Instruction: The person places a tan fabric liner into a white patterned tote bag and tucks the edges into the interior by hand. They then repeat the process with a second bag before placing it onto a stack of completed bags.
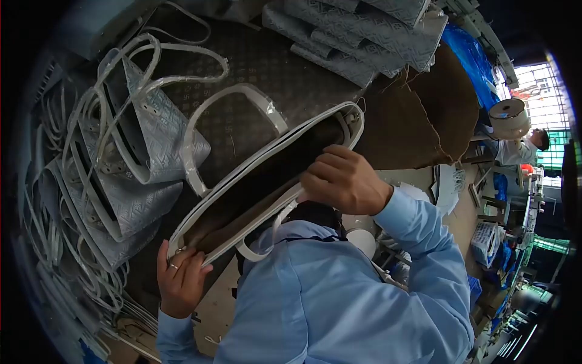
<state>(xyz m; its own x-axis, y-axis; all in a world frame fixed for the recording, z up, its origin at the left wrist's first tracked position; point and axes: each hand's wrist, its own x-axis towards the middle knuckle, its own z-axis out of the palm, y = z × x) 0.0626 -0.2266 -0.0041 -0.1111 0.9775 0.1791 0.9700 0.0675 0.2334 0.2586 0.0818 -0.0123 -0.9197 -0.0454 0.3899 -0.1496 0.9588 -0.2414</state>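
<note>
A handbag (267, 161) with a dark inside and a pale rim lies slantwise in front of me, its mouth spread open. My left hand (180, 280), a ring on one finger, grips the bag's near left corner, fingertips over the rim. Closed around the near rim, toward the right end, is my right hand (341, 181); its fingertips are partly hidden. One pale strap handle (193, 136) arches from the far side over the work surface. Another handle (276, 233) hangs on the near side against my blue sleeve and shirt.
Several grey patterned bags (136, 200) with looped handles are stacked at the left. Folded grey patterned pieces (364, 36) lie at the far edge. Brown material (418, 115) with loose threads covers the right. Beyond are a large spool (508, 118), another person (518, 150) and a white basket (485, 242).
</note>
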